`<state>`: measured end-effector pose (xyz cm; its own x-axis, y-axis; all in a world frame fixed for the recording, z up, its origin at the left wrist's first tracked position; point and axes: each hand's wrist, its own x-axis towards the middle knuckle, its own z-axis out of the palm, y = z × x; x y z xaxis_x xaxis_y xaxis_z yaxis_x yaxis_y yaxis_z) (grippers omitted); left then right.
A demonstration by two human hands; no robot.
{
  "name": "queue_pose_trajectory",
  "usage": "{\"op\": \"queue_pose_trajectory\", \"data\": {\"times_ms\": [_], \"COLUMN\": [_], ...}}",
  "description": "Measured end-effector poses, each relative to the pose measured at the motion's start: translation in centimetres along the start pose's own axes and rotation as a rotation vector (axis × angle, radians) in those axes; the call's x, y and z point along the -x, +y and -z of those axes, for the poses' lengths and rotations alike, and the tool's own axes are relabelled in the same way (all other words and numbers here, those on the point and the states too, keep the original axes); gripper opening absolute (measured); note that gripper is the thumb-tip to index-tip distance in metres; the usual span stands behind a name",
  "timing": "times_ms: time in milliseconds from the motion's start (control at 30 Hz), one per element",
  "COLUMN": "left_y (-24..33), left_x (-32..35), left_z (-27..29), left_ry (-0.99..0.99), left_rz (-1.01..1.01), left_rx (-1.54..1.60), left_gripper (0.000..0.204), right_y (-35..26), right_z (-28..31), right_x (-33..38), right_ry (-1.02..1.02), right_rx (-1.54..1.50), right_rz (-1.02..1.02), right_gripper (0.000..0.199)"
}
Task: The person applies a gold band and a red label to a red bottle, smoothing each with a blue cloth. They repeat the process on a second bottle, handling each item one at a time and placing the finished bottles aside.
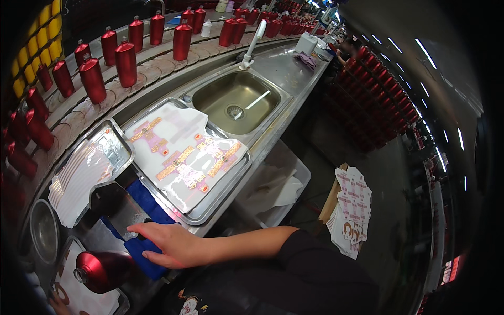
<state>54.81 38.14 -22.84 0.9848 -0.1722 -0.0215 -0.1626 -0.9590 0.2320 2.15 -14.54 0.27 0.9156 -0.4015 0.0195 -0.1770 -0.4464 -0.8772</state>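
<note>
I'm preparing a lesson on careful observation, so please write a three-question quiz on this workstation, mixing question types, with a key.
1. True or false: The tap beside the sink is white.

2. Which is nearest the right hand?
A) the sink
B) the foreground red bottle
C) the tap

3. Fill in the gap: The patterned sheets nearest the sink rest on a metal ____.

Key: 1. True. 2. B. 3. Tray.

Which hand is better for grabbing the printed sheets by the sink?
Probably the right hand: it looks nearer the printed sheets by the sink. The left hand is farther off, near the lower-left edge.
</note>
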Motion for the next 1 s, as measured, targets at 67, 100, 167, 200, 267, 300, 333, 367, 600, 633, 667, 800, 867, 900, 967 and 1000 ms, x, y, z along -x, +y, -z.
{"op": "queue_pose_trajectory", "data": {"times_ms": [67,100,167,200,267,300,333,367,600,633,667,800,867,900,967,1000], "left_y": [0.4,0.9,2.5,3.9,7.9,10.1,12.8,15.5,31.3,32.6,33.7,36.9,37.8,38.1,38.4,38.5], "left_x": [0.8,1.5,3.8,5.4,9.1,11.3,13.7,16.1,31.5,32.9,34.2,38.2,39.1,39.6,39.7,39.5], "left_z": [1.2,1.9,3.7,4.7,6.8,8.8,10.0,11.6,19.4,19.9,20.3,20.6,20.4,20.5,20.6,20.5], "left_ry": [0.027,0.044,0.188,0.197,0.293,0.235,0.283,0.271,-0.068,-0.101,-0.091,-0.153,-0.173,-0.154,-0.146,-0.166], "left_rz": [-0.003,-0.01,-0.062,-0.105,-0.227,-0.2,-0.182,-0.234,0.059,0.053,0.048,0.014,-0.1,-0.103,-0.161,-0.161], "left_rx": [0.025,0.044,0.04,0.058,0.276,0.319,0.365,0.478,1.377,1.452,1.457,1.514,1.546,1.499,1.472,1.498], "left_gripper": [0.057,0.056,0.053,0.052,0.028,0.017,0.017,0.017,0.03,0.038,0.044,0.057,0.057,0.057,0.056,0.054], "right_y": [-0.1,-0.2,-0.8,-1.3,-2.3,-2.7,-3.1,-3.4,-5.3,-5.6,-6.0,-6.1,-5.7,-5.6,-5.4,-5.5], "right_z": [0.0,0.1,0.4,0.6,0.8,0.6,0.2,-0.3,-9.3,-10.0,-10.5,-8.8,-7.3,-6.5,-5.5,-5.0], "right_x": [0.4,0.6,1.1,1.3,1.7,1.8,1.9,1.8,1.7,2.0,2.4,2.9,2.5,2.3,1.9,1.9], "right_ry": [-0.02,-0.049,-0.096,-0.13,-0.181,-0.214,-0.252,-0.275,-0.79,-0.799,-0.723,-0.686,-0.665,-0.691,-0.807,-0.837], "right_rx": [-0.025,-0.014,-0.027,-0.034,-0.026,-0.004,-0.099,-0.085,-0.371,-0.61,-0.837,-1.048,-1.002,-1.021,-0.742,-0.681], "right_rz": [0.018,-0.01,-0.013,-0.021,-0.004,0.009,-0.006,0.069,-0.222,-0.36,-0.337,-0.592,-0.653,-0.692,-0.737,-0.757], "right_gripper": [0.062,0.06,0.059,0.058,0.055,0.054,0.049,0.046,0.055,0.056,0.055,0.054,0.05,0.056,0.078,0.081]}}
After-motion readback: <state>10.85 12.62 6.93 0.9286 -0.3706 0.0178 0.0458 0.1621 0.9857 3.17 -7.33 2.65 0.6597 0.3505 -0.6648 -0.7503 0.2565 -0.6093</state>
